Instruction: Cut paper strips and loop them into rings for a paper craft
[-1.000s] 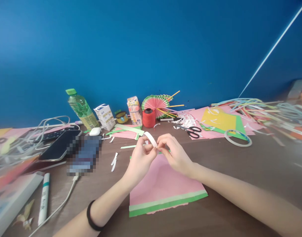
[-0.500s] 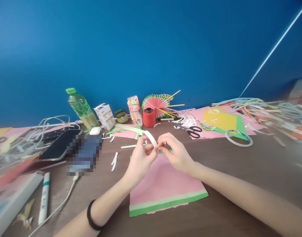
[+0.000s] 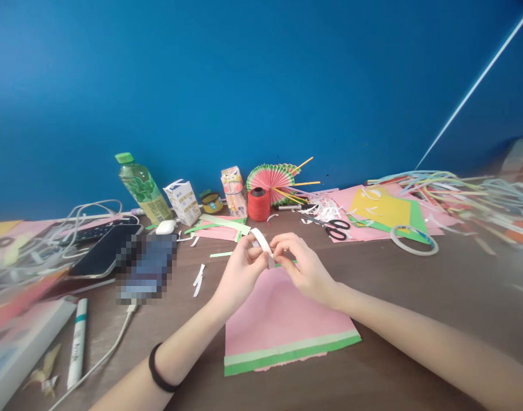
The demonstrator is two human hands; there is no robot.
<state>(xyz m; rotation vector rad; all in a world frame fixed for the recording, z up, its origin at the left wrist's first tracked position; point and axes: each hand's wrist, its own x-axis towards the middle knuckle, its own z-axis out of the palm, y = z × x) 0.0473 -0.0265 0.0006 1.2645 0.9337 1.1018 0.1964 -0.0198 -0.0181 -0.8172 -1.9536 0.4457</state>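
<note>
A roll of white tape [image 3: 261, 242], seen mostly edge-on as a curved band, is in my left hand [image 3: 241, 273], its fingers closed around the near-left side. My right hand [image 3: 303, 268] pinches at the roll's right edge with thumb and forefinger; the bit between those fingertips is too small to make out. Both hands are above the far edge of a pink paper sheet [image 3: 287, 308], which has a pale green and a darker green strip along its near edge.
Black-handled scissors [image 3: 337, 229] and another tape ring [image 3: 409, 246] lie to the right. Behind are a red thread spool [image 3: 258, 205], a pleated paper fan [image 3: 270, 174] and a green-capped bottle [image 3: 144, 191]. Phones [image 3: 105, 251], a marker [image 3: 77, 345] and a cable lie left.
The tape roll has turned slightly in my left hand, and its lower end now shows further down between the fingers. My right fingers have stayed close to its edge.
</note>
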